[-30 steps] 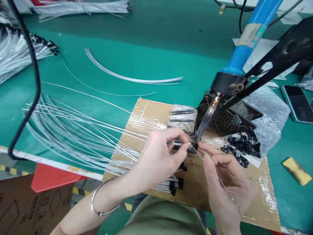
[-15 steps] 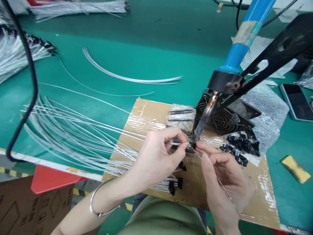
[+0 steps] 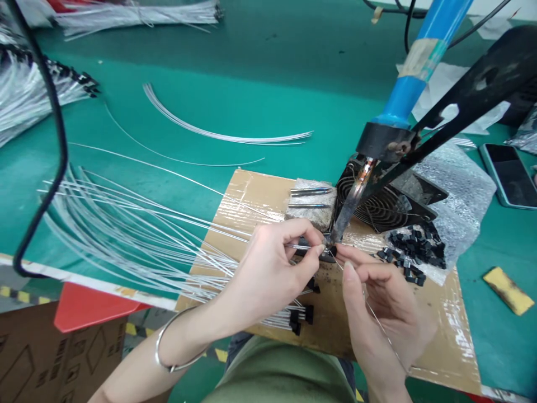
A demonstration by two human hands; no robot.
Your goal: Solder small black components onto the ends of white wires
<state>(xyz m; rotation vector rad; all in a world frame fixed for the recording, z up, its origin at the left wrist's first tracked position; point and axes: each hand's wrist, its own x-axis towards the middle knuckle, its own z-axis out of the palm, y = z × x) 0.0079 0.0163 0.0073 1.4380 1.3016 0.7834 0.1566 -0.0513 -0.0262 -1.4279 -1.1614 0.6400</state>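
My left hand is closed in a pinch on thin white wires, which trail off to the left. Their ends sit just under the tip of a soldering iron with a blue handle, fixed in a black metal stand. In my right hand a thin strand of solder wire runs between thumb and fingers up toward that tip. A small black connector is at my right fingertips; whether they grip it I cannot tell. Below my left hand lie wires with black connectors on their ends.
Cardboard covers the work area. Loose black connectors lie right of a black fan. Spare tips rest on a pale block. A yellow sponge and phone are at right; a black cable hangs at left.
My right thumb and the solder wire have shifted slightly left and toward the iron tip. My left hand stays almost still on the wires.
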